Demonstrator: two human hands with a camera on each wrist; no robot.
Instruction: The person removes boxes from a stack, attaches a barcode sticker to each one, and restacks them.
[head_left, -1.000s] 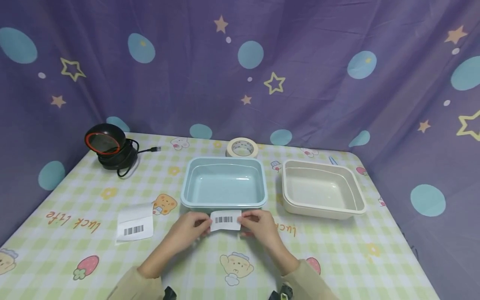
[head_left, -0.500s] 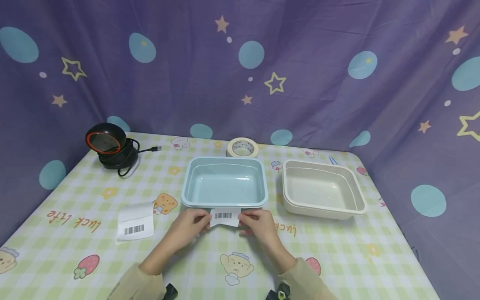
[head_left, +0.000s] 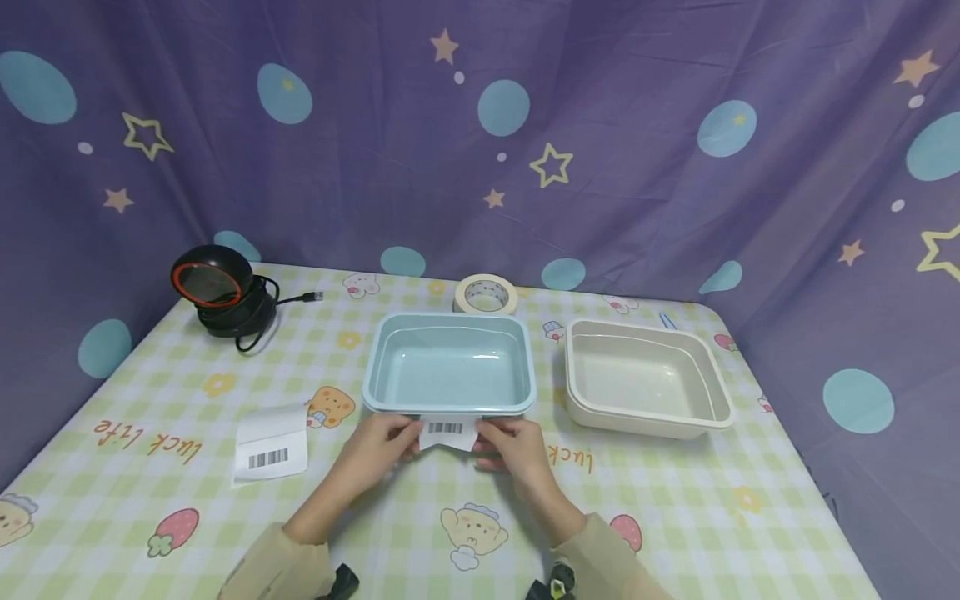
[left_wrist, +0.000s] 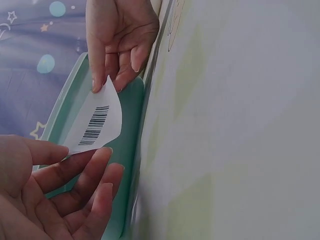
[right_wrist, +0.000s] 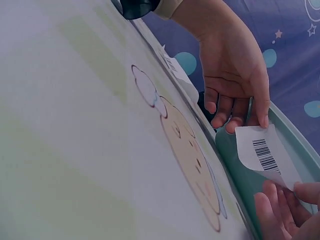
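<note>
Beyond the hands, the barcode label [head_left: 446, 430] has edged forward to the light-blue tray's [head_left: 450, 375] front rim, seemingly nearing alignment; contact is unclear. The left hand [head_left: 377, 448] and right hand [head_left: 519, 450] pinch its opposite edges, thumbs closed.

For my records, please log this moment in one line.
left hand: pinches label | right hand: pinches label's other end | blue tray: just behind label, contact unclear

Blue tray [head_left: 450, 375] blocks straight ahead, only slim lane on its right.
Cream tray [head_left: 645, 375] bounds that lane; tape roll [head_left: 486, 294] just behind blue tray. Left lane wider, bounded by paper sheet [head_left: 272, 443]. Near desk [head_left: 397, 533] passable.
</note>
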